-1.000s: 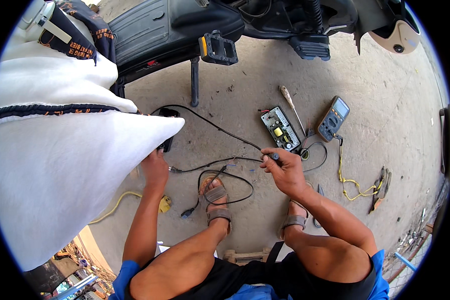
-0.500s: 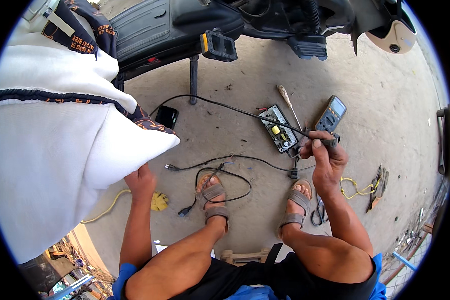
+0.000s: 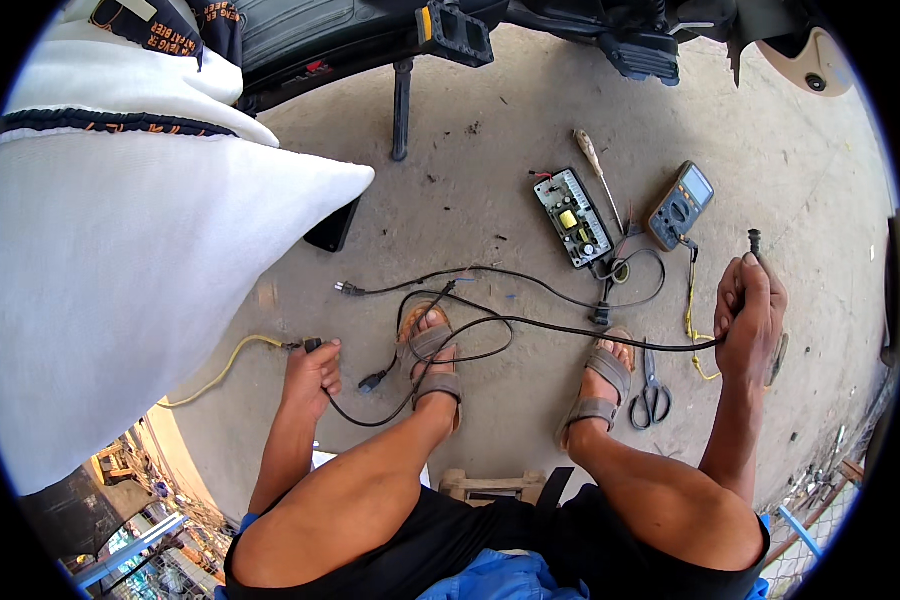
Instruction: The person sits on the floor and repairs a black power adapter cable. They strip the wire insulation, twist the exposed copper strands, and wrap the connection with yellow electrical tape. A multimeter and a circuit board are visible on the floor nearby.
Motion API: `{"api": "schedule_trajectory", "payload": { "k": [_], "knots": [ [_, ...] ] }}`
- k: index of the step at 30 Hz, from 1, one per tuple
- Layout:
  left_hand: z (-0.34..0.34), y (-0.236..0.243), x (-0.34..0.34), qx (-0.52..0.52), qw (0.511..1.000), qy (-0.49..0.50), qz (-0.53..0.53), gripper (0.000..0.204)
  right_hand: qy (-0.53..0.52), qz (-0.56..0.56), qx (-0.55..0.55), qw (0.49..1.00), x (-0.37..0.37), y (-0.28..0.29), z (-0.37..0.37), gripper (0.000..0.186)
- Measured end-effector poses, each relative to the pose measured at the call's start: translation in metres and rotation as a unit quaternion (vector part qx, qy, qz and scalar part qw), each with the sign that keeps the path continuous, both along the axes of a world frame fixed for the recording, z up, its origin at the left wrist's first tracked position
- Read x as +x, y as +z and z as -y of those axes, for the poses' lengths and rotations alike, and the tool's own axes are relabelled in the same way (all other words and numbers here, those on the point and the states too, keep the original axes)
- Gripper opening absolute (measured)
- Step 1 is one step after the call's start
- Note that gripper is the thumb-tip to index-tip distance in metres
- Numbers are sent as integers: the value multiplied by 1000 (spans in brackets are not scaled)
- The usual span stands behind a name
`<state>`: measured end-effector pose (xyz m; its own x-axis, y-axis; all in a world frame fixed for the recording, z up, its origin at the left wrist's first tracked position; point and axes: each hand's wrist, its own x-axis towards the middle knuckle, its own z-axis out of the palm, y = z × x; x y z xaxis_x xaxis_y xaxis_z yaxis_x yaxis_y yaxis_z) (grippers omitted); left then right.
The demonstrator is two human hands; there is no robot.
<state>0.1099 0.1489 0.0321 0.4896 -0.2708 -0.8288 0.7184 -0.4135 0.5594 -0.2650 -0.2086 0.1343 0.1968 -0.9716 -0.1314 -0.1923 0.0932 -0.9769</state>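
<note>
My left hand (image 3: pixel 313 378) is closed around one end of a black power cord (image 3: pixel 580 329), whose dark plug (image 3: pixel 313 346) pokes out above the fingers. From there the cord loops past my left foot and over to my right hand (image 3: pixel 753 315), closed on its other end, a black connector (image 3: pixel 755 241) pointing up. A yellow cord (image 3: pixel 232 362) ends beside the left hand; whether the two join is hidden. Between my hands lies another black cord with a two-pin plug (image 3: pixel 349 288). An opened case with a circuit board (image 3: pixel 574 218) is farther ahead.
A multimeter (image 3: pixel 681 206) and a screwdriver (image 3: pixel 590 155) lie near the board. Scissors (image 3: pixel 651 394) are beside my right foot. White cloth (image 3: pixel 150 260) fills the left, partly covering a black phone (image 3: pixel 333 226). A motorbike (image 3: pixel 320 55) with its stand (image 3: pixel 401 110) spans the far side.
My left hand has come out from beside the white cloth holding a cord end. My right hand has moved right and nearer, taking its connector along, so the cord now stretches low between them.
</note>
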Motion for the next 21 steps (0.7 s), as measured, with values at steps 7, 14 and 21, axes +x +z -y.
{"api": "schedule_trajectory", "payload": {
  "k": [7, 14, 21],
  "knots": [
    [-77, -89, -39, 215, 976, 19, 24, 37, 21, -67, 34, 997, -7, -12, 0, 37],
    [-72, -125, -44, 212, 972, 106, -4, 45, 44, -109, 5, 993, -8, -6, -4, 39],
    [-53, -91, -38, 151, 965, 174, 129, 21, 59, -83, -10, 995, -5, -18, -6, 39]
  ]
}}
